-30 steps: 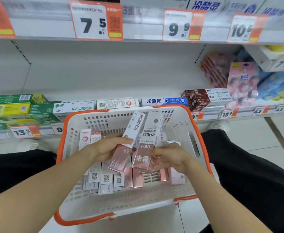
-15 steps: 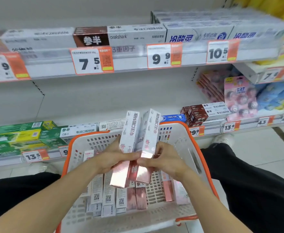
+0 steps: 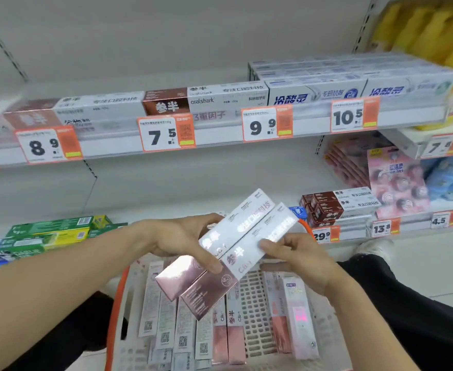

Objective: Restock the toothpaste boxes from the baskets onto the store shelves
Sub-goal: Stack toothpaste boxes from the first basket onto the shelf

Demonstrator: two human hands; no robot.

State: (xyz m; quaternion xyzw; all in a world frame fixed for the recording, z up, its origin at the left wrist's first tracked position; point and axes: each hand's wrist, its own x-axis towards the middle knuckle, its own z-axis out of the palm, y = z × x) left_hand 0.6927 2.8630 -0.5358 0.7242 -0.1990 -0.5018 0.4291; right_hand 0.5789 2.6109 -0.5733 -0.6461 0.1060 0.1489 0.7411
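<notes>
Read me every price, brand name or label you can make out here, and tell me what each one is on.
"8.9": shelf price tag
"7.5": next price tag
"9.9": third price tag
"10.5": fourth price tag
"oralshark": brown-and-white box on the upper shelf
"13.8" and "4.5": lower shelf tags
"CB-1": held box
Basket boxes' small print and QR labels: too blurred.

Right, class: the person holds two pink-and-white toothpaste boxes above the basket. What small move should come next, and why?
Probably lift the two boxes forward toward the bare stretch of lower shelf behind them. Both hands, left hand and right hand, already grip the pair side by side, clear of the basket, and that shelf space between the green boxes and brown boxes looks unfilled.
</notes>
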